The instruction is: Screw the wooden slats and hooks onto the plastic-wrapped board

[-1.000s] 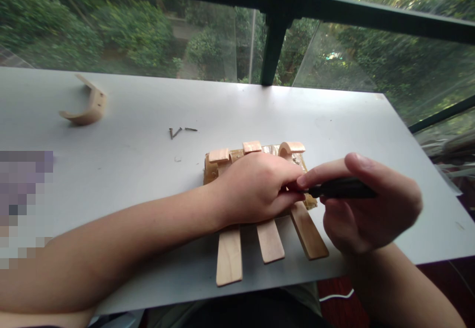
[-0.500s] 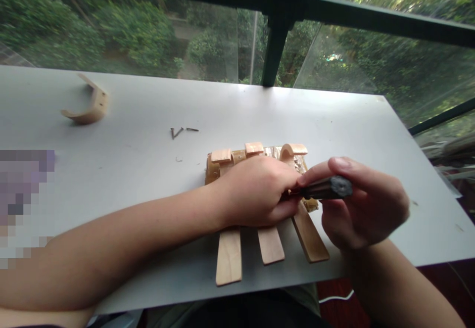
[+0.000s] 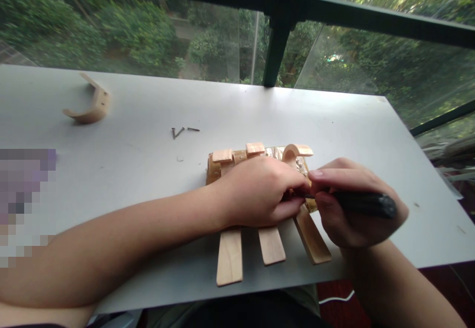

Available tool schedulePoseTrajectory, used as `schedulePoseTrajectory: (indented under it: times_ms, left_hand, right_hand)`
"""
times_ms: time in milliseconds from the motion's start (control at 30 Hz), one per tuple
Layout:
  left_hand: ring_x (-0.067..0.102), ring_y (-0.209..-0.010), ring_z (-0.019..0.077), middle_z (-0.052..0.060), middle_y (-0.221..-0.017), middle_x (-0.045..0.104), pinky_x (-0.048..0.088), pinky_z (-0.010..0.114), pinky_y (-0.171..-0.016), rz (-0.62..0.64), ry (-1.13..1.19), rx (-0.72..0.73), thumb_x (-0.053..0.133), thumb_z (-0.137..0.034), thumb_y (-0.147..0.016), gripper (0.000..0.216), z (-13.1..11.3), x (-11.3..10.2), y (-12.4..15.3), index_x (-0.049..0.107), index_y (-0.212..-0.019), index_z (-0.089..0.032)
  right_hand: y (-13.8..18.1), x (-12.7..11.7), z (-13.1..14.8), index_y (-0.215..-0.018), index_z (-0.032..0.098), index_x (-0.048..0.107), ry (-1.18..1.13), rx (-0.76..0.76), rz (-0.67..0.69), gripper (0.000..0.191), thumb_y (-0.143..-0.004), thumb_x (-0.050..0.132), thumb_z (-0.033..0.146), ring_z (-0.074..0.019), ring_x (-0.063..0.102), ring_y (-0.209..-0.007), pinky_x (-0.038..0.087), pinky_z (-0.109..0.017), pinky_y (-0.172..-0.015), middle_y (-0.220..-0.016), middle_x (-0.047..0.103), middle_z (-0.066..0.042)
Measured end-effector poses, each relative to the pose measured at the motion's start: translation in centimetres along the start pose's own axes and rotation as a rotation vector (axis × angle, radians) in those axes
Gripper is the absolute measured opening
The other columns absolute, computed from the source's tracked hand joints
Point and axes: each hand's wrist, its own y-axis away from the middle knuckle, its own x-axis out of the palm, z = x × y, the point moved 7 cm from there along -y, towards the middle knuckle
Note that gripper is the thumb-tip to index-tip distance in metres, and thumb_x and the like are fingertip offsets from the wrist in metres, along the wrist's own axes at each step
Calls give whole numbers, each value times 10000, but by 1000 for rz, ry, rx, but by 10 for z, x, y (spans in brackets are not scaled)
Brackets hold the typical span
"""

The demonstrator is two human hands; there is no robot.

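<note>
In my right hand (image 3: 361,231) is a screwdriver (image 3: 365,204) with a black handle, held at a slant and pointing left. Its tip end runs in among the bent fingers of my left hand (image 3: 256,189), whose thumb and forefinger close around something hidden there. That hand rests across a rough brown wooden block (image 3: 213,172). Lying over the block are three curved wooden strips: a left one (image 3: 230,258), a middle one (image 3: 272,246) and a right one (image 3: 315,249), which sits tilted under the fingertips. Their middles are partly covered by my hand.
Several loose screws (image 3: 180,132) lie on the white table (image 3: 141,164) beyond the block. Another curved wooden piece (image 3: 99,104) with two holes stands at the far left. A window with a dark frame (image 3: 285,16) borders the table's back edge.
The screwdriver handle has swung to the right and lower, and my right hand's fingers have shifted their hold on it. The right strip has turned slightly; my left hand stays almost still.
</note>
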Motion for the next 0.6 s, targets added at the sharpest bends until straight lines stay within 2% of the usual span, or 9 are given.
schedulePoseTrajectory:
  times_ms: [133, 200, 300, 600]
  left_hand:
    - [632, -737, 146, -6, -785, 687, 435, 270, -679, 28, 37, -32, 582, -220, -837, 83, 2, 1, -1, 660, -836, -192]
    - [621, -716, 135, -8, -788, 689, 428, 263, -669, 25, 51, -46, 569, -205, -839, 103, 2, 0, -1, 671, -857, -197]
    - [602, -692, 123, -13, -784, 688, 422, 258, -667, 21, 66, -56, 559, -187, -836, 123, 1, -1, -1, 679, -861, -202]
    - [574, -713, 119, -31, -763, 642, 421, 260, -706, 34, 91, -68, 568, -196, -835, 71, 2, 1, 0, 636, -855, -206]
  right_hand:
    - [2, -3, 1, -1240, 67, 628, -90, 14, -57, 542, -699, 664, 78, -190, 640, -639, 497, -314, -455, -834, 710, -97]
    - [4, -9, 2, -1282, 72, 592, -114, 30, -104, 530, -758, 625, 145, -205, 650, -655, 504, -322, -450, -869, 722, -115]
    - [7, -12, 2, -1289, 99, 596, -100, 68, -97, 486, -809, 551, 166, -207, 655, -657, 514, -328, -448, -915, 739, -122]
    - [4, -9, 6, -1213, 57, 641, -134, 29, -101, 460, -758, 598, 104, -191, 662, -631, 541, -320, -457, -878, 739, -123]
